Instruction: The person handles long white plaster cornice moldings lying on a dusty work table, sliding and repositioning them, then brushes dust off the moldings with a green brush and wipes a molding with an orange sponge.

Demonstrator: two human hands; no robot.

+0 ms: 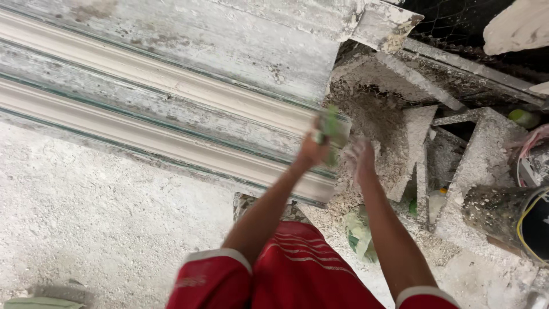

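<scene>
— Working left to right, what have you got?

— Floor [86, 217] on the far left, caked in white plaster dust. Above it the long moulded cornice lengths [171, 109] lie side by side on the casting surface [240, 40], running out to their cut ends near the middle.

— And your hands?

— My left hand [313, 150] is closed around a small green object [333, 127], held up right at the end of the mouldings. It's blurred; I can't tell what sort of tool or scrap it is. My right hand [360, 155] sits just beside it, white with plaster, fingers loosely curled. Whether it touches the green thing, I can't tell.

— Further right?

— Heaped plaster crumbs and wire mesh [372, 109], then slanted plaster-crusted frame pieces [474, 160]. At the edge, a dusty dark bucket [503, 214]. A crumpled green bag [359, 237] lies on the floor below my right forearm.

— What step do you reckon this is?

— My guess: handling the green object at the cornice ends, mid-motion, both hands close together. Nothing is pressed to the moulding yet.

— What does the next move need?

— I'd judge a steady grip with the left, the right freed to support, and care not to knock the moulding edge, which looks brittle.
</scene>
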